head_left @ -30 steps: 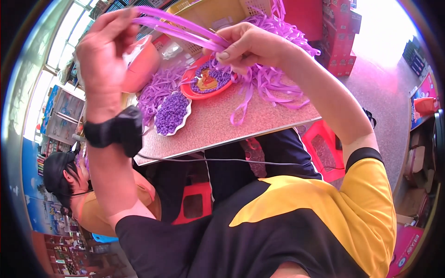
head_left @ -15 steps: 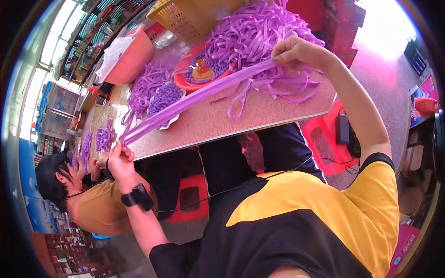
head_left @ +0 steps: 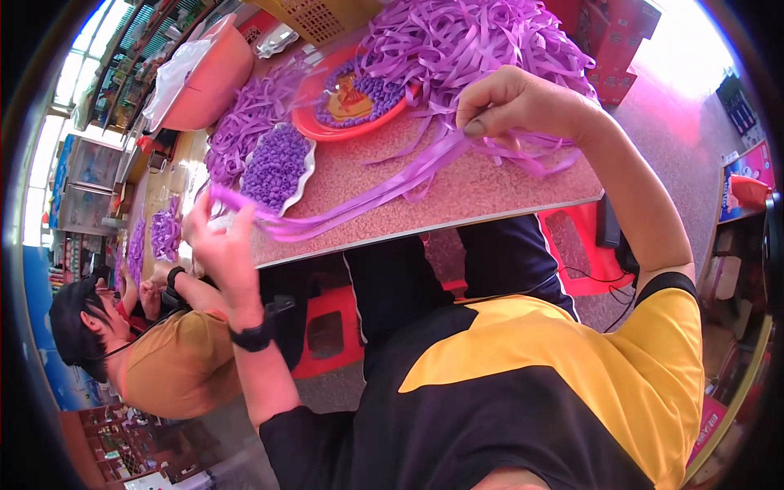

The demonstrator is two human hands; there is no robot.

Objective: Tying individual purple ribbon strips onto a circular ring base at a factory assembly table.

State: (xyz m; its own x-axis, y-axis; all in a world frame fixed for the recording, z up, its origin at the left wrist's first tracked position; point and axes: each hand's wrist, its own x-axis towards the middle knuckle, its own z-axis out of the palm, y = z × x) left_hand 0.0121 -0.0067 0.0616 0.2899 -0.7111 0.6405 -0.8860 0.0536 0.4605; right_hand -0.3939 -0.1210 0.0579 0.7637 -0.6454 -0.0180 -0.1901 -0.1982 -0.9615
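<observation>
A doubled length of purple ribbon (head_left: 351,219) hangs in a slack curve between my hands, over the front of the pink-topped table. My right hand (head_left: 523,110) pinches the ribbon's right end, just in front of a big heap of purple ribbons (head_left: 482,45). At the table's left front edge my left hand (head_left: 224,253) has the ribbon's other end at its fingertips, slightly blurred. Beyond the ribbon, a white scalloped dish (head_left: 309,167) is filled with small purple beads (head_left: 273,167). An orange-red plate (head_left: 314,124) behind it carries more such beads around its patterned middle.
Purple ribbons (head_left: 237,135) lie beside the dish. A yellow basket (head_left: 314,20) and a pink basin (head_left: 214,82) with white plastic stand farther back. At my left a co-worker in a brown shirt (head_left: 175,359) sits at the same table. Red stools (head_left: 327,327) are underneath.
The ribbon, taut before, now sags between my hands. My left hand has risen slightly with its fingers more raised; my right hand has shifted a little left and down.
</observation>
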